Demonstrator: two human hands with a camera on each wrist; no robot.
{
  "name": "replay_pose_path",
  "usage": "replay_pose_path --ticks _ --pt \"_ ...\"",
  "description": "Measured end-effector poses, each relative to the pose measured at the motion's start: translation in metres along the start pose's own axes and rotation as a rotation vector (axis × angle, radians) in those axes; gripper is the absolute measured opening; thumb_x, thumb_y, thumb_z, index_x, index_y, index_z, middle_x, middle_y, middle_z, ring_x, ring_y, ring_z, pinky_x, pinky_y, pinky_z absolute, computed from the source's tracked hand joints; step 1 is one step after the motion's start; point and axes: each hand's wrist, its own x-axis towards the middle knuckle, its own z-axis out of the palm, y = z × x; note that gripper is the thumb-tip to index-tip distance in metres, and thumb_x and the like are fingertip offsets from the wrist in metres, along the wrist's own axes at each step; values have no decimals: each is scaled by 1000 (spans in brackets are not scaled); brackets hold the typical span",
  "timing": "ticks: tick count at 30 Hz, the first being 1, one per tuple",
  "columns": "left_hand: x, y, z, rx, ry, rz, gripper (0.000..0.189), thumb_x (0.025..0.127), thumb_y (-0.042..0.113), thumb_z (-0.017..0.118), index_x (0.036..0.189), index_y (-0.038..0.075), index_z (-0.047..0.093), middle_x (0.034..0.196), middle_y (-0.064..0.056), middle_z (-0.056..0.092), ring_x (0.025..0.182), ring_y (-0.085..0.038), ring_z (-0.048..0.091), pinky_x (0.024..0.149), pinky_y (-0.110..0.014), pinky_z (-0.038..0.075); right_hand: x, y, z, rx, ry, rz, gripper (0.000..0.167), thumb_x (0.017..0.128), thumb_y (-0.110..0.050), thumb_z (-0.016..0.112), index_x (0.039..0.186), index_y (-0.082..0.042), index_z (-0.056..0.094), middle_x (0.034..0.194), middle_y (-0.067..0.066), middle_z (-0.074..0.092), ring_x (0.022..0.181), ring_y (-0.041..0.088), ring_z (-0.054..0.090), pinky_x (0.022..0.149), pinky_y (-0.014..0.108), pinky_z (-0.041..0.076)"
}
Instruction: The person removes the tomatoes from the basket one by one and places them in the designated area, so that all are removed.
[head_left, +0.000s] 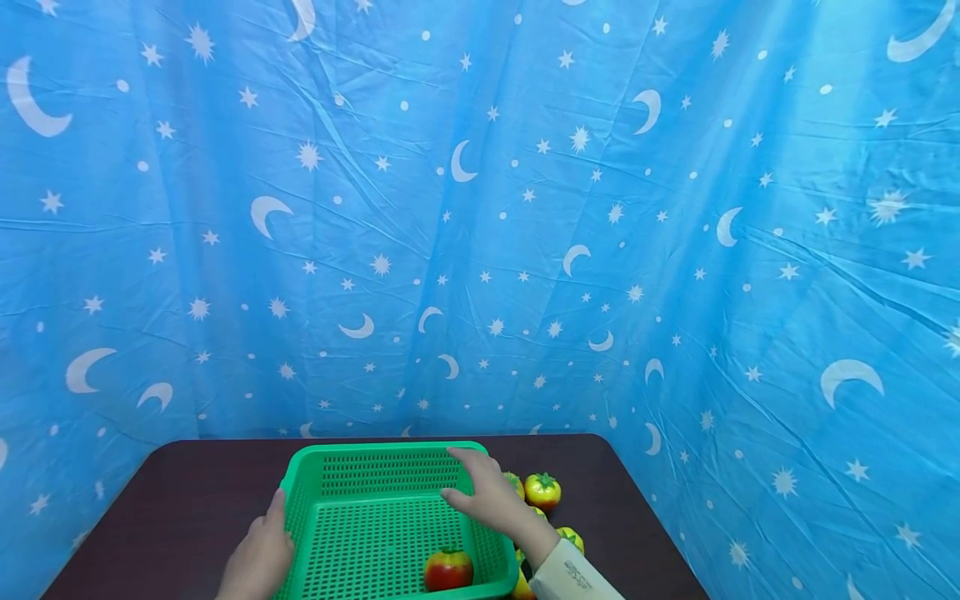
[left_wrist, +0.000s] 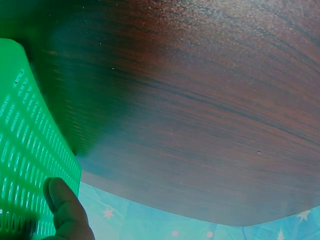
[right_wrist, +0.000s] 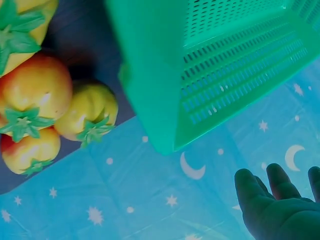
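A green plastic basket (head_left: 386, 517) with slotted walls stands on the dark table. Inside it, near the front right corner, lies one red and yellow tomato (head_left: 448, 570) with a green leafy top. At the basket's left side is my left hand (head_left: 258, 554); in the left wrist view its extended fingers (left_wrist: 65, 200) touch the outer wall. My right hand (head_left: 491, 496) hovers over the right rim, its fingers spread and holding nothing. Several more tomatoes (head_left: 542, 492) sit beside the basket's right wall, partly hidden by my right forearm; the right wrist view shows some tomatoes (right_wrist: 37, 87) close together.
The dark brown wood-grain table (head_left: 187, 492) has rounded far corners. Behind it and to the right hangs a blue curtain (head_left: 480, 250) printed with white moons and stars. A pale sleeve (head_left: 573, 575) covers my right forearm.
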Motion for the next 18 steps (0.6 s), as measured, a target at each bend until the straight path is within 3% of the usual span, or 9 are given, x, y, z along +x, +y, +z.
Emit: replay_pose_path --ticks 10,18 --pt "1 -2 2 -3 10 10 70 97 1 44 154 -14 6 96 -23 56 69 -24 51 60 -38 42 17 -8 15 -29 -14 11 67 97 -38 65 154 -17 39 155 7 46 144 32 42 109 56 43" --pt "-1 -1 2 -10 6 6 69 97 1 43 154 -14 7 95 -22 56 68 -24 51 59 -38 42 21 -7 24 18 -77 87 66 96 -37 66 153 -12 42 155 12 44 144 40 38 109 62 40"
